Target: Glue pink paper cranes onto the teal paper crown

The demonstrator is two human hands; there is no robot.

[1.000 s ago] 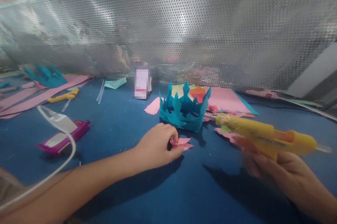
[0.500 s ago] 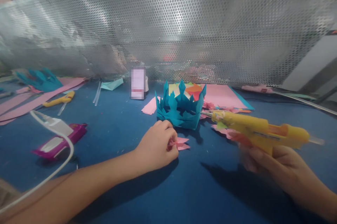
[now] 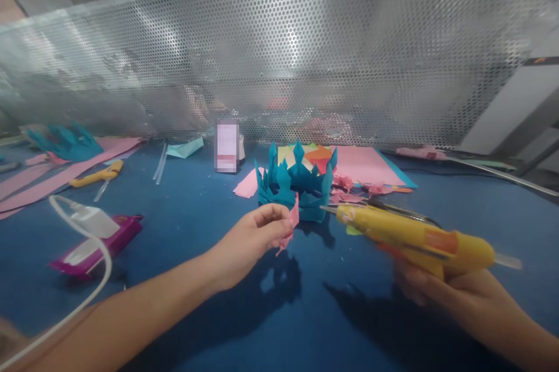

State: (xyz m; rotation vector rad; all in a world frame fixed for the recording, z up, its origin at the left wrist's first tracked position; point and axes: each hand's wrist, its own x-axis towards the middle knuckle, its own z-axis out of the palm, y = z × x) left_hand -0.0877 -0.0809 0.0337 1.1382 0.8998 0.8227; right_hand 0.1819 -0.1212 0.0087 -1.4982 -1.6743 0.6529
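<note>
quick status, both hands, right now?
Left hand: closed, pinching a pink paper piece off the table.
Right hand: closed around the yellow glue gun.

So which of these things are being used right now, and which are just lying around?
In use:
left hand pinching the pink paper piece; right hand gripping the yellow glue gun, nozzle pointing toward that piece; blue paper crown just behind them.

Lying about:
purple pack, white plug, yellow-handled tool, pink sheets, second blue crown far left.
</note>
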